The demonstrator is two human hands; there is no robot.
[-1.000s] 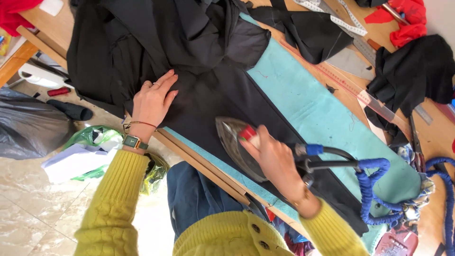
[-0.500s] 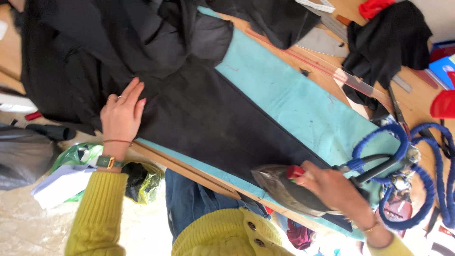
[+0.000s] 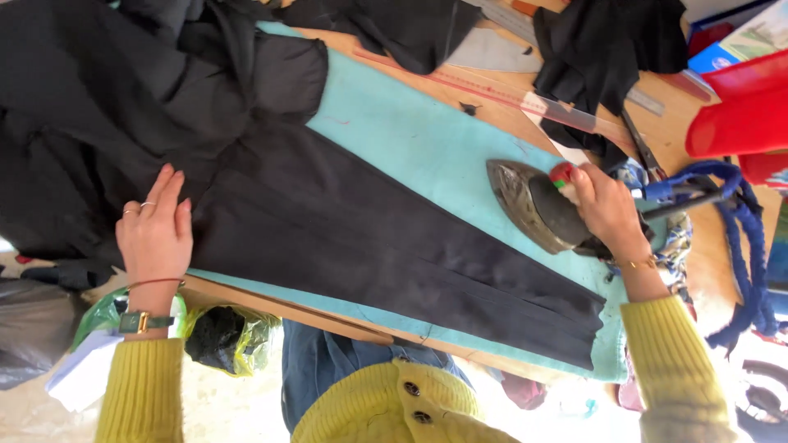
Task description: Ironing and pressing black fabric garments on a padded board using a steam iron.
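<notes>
- Lying flat along the turquoise ironing pad point(image 3: 427, 156), the black garment panel point(image 3: 369, 246) runs from a bunched heap at the far left to a straight hem at the near right.
- Its right end shows pressed pleats just short of the pad's right edge.
- The iron point(image 3: 533, 205) sits on the bare pad just beyond the panel's far edge, toward the right, its pointed metal sole aimed left.
- The right hand point(image 3: 607, 209) has its grip wrapped fully around the iron's dark handle, fingers curled over the top.
- The left hand point(image 3: 156, 234) lies palm down on the cloth at the left, grip wide and flat with fingers spread, holding nothing; it wears rings, and a wristwatch point(image 3: 144, 321) sits at the yellow sleeve.
- A blue cord point(image 3: 739, 246) loops away from the iron on the right.
- On the wooden tabletop point(image 3: 501, 111) beyond the pad lie a clear ruler point(image 3: 566, 115) and more black fabric pieces point(image 3: 599, 49).
- A red container point(image 3: 739, 115) stands at the far right.
- Below the tabletop's near edge, a green plastic bag point(image 3: 222, 332) rests on the floor.
</notes>
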